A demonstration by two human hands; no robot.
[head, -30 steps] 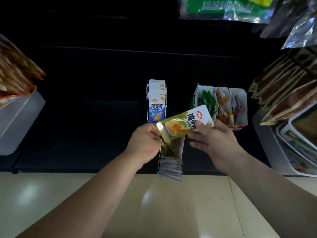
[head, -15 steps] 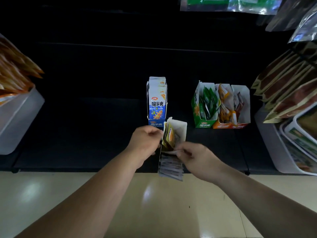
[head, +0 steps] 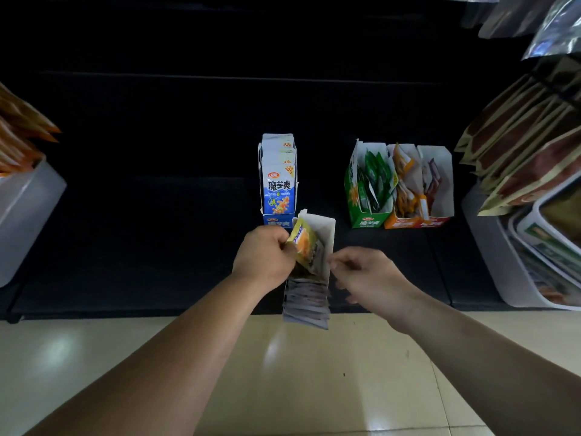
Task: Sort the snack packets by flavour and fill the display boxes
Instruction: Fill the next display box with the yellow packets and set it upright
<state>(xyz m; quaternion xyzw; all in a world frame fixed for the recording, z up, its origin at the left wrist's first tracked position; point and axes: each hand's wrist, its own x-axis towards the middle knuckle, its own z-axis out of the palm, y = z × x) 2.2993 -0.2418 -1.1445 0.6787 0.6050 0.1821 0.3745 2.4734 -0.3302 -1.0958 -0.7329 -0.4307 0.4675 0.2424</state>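
The left hand [head: 264, 256] grips the white display box [head: 327, 237] at its left wall, fingers curled against the yellow packet [head: 303, 242] that stands tilted inside. Silver-backed packets [head: 306, 306] fill the box's near end. The right hand [head: 367, 275] sits just beside the right wall, fingers loosely curled; contact cannot be determined. On the dark shelf [head: 157, 231] behind, the blue box [head: 276, 221] stands close. The green box [head: 364, 220], orange box [head: 401, 221] and red box [head: 435, 221] stand side by side further right.
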